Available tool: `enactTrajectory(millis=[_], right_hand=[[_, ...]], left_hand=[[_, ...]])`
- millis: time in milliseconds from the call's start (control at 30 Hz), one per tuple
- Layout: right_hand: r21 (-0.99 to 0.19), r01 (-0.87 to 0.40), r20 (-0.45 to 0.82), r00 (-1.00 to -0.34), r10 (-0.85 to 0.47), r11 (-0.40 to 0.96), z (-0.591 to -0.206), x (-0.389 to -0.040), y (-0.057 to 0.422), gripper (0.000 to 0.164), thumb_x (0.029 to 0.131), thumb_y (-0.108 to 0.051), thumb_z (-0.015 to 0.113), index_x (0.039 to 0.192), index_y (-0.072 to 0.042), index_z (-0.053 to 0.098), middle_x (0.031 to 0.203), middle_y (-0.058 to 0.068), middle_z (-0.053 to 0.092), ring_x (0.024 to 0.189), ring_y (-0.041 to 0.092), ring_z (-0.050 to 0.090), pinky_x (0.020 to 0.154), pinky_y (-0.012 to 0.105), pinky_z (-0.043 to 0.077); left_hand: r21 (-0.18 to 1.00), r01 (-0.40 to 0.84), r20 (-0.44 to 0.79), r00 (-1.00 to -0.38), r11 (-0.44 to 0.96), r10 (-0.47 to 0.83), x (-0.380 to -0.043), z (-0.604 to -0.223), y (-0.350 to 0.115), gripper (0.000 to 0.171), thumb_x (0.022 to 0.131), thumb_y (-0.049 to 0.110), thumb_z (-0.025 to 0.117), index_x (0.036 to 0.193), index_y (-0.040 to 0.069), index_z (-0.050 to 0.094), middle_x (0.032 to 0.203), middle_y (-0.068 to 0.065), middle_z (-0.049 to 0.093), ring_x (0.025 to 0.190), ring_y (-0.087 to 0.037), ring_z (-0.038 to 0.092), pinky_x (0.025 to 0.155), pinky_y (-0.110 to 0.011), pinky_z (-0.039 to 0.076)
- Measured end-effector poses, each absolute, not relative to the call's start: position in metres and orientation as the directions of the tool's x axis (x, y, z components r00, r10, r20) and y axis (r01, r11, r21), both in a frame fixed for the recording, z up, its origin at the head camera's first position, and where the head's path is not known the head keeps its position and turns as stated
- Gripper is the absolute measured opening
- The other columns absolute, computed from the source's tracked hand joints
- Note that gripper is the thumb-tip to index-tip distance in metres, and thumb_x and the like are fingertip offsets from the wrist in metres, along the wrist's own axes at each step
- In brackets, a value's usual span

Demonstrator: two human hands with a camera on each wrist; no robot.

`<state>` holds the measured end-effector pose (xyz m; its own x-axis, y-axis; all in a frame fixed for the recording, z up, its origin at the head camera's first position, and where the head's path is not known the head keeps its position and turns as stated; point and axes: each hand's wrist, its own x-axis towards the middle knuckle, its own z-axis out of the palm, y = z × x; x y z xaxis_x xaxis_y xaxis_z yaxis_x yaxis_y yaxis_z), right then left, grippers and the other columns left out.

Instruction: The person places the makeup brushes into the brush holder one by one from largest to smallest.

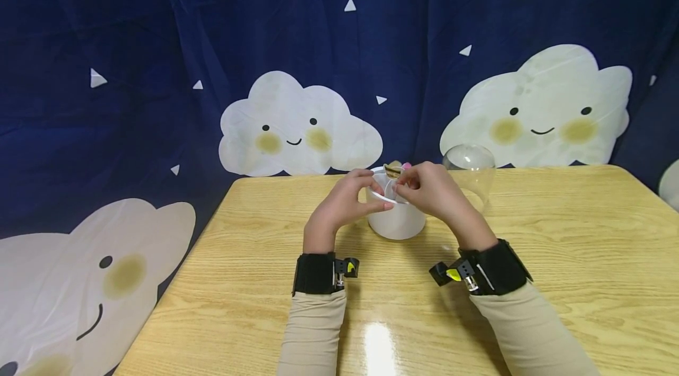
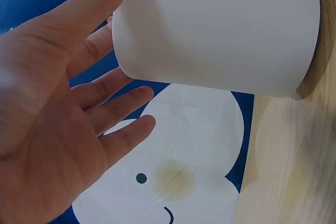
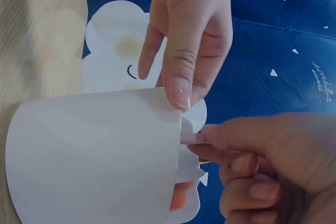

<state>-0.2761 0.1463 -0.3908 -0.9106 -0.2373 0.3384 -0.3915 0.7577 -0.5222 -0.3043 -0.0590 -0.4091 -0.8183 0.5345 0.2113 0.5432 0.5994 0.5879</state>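
Note:
A white round tub (image 1: 396, 224) stands upright on the table. My left hand (image 1: 347, 196) holds its rim from the left, the thumb at the front edge and the other fingers spread around the side. In the left wrist view, the tub's smooth wall (image 2: 215, 30) fills the upper right. My right hand (image 1: 431, 186) is over the opening, thumb and forefinger pinching a thin pale strip (image 3: 193, 139) at the rim; its kind is hidden by the fingers. Inside the mouth, white pieces and an orange thing (image 3: 181, 198) show in the right wrist view.
Behind the right hand stands a clear dome (image 1: 472, 172) with a rounded top. A small gold-and-dark piece (image 1: 392, 171) and a pink bit (image 1: 406, 166) show at the tub's back rim. The wooden table (image 1: 254, 282) meets a navy cloth (image 1: 318, 28) printed with clouds.

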Motion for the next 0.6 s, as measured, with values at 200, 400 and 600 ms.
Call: enactTrajectory(millis=[200, 400, 600], right_hand=[[-0.504, -0.354, 0.318, -0.924, -0.212, 0.788, -0.3921, -0.2751, 0.1449, 0.011, 0.088, -0.012, 0.074, 0.084, -0.003, 0.077, 0.064, 0.002, 0.058, 0.062, 0.019, 0.052, 0.054, 0.03, 0.039], [-0.492, -0.347, 0.288, -0.93, -0.227, 0.798, -0.3918, -0.2748, 0.1442, 0.009, 0.087, -0.011, 0.074, 0.083, -0.004, 0.077, 0.066, 0.003, 0.06, 0.063, 0.019, 0.054, 0.054, 0.03, 0.04], [-0.486, -0.351, 0.282, -0.93, -0.236, 0.801, -0.3927, -0.2752, 0.1435, 0.008, 0.087, -0.011, 0.074, 0.086, -0.004, 0.078, 0.065, 0.002, 0.059, 0.062, 0.018, 0.052, 0.053, 0.03, 0.039]], left_hand=[[0.58, 0.531, 0.203, -0.829, 0.617, 0.522, -0.3028, -0.4078, -0.0571, 0.025, 0.088, 0.031, 0.081, 0.099, 0.009, 0.073, 0.153, -0.016, 0.046, 0.145, -0.031, 0.038, 0.118, -0.043, 0.034], [0.568, 0.538, 0.209, -0.826, 0.622, 0.523, -0.3035, -0.4082, -0.0572, 0.024, 0.089, 0.031, 0.08, 0.097, 0.01, 0.073, 0.153, -0.016, 0.046, 0.145, -0.031, 0.039, 0.118, -0.043, 0.033], [0.565, 0.539, 0.209, -0.826, 0.624, 0.524, -0.3036, -0.4082, -0.0571, 0.024, 0.089, 0.032, 0.08, 0.097, 0.011, 0.073, 0.152, -0.016, 0.047, 0.145, -0.031, 0.039, 0.118, -0.043, 0.034]])
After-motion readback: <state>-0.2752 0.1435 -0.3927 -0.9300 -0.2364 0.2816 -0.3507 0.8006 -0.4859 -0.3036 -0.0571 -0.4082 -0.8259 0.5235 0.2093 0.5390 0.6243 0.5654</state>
